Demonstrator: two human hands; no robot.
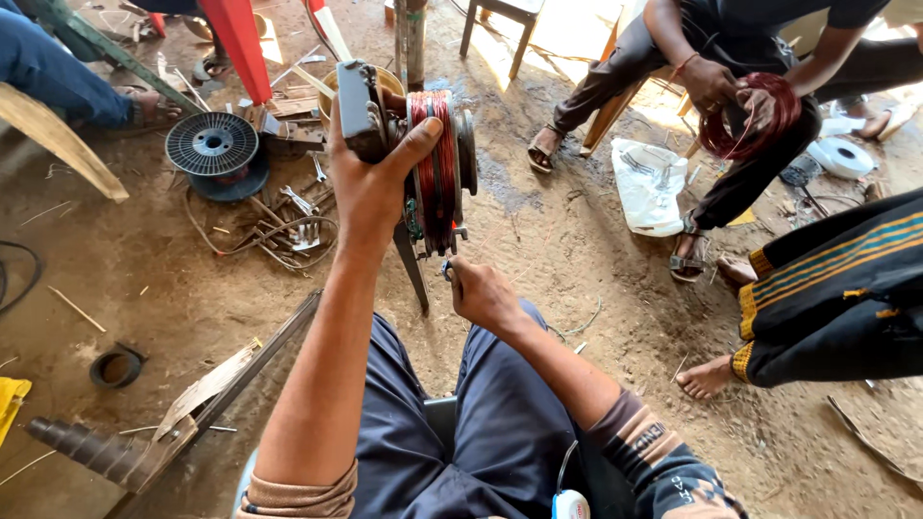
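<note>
The coil winder (437, 163) is clamped up top by the left hand (370, 183), its grip wrapped tight. Below that grip, the crank handle (448, 272) is mostly swallowed by the closed right hand (484, 296).

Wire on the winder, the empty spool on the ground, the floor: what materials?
Wire coil: looks like enamelled copper, glossy reddish strands, guided by the left hand. Winder frame: grey metal, dull and worn. Right hand is at the crank. Empty spool: likely black plastic, ribbed matte flange. Floor: packed dirt, brown and dusty.
</note>
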